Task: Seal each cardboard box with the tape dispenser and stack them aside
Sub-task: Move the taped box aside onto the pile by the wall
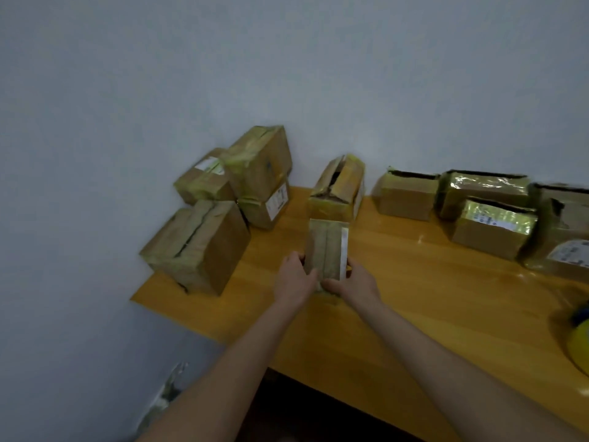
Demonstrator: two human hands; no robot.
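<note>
Gripping small taped cardboard box (326, 247) with left hand (294, 277) and right hand (353, 280), fingers curled round near end, just right of sealed-box stack (223, 202). Likely stacking step. Next: setting squarely on stack.

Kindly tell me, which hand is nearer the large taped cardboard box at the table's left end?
Left. The left hand is right of the large box; the right hand is farther right.

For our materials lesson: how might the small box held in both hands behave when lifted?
Probably light: left hand and right hand hold the small box by its near end. Likely stiff: its faces look flat. Taped, perhaps slippery.
</note>
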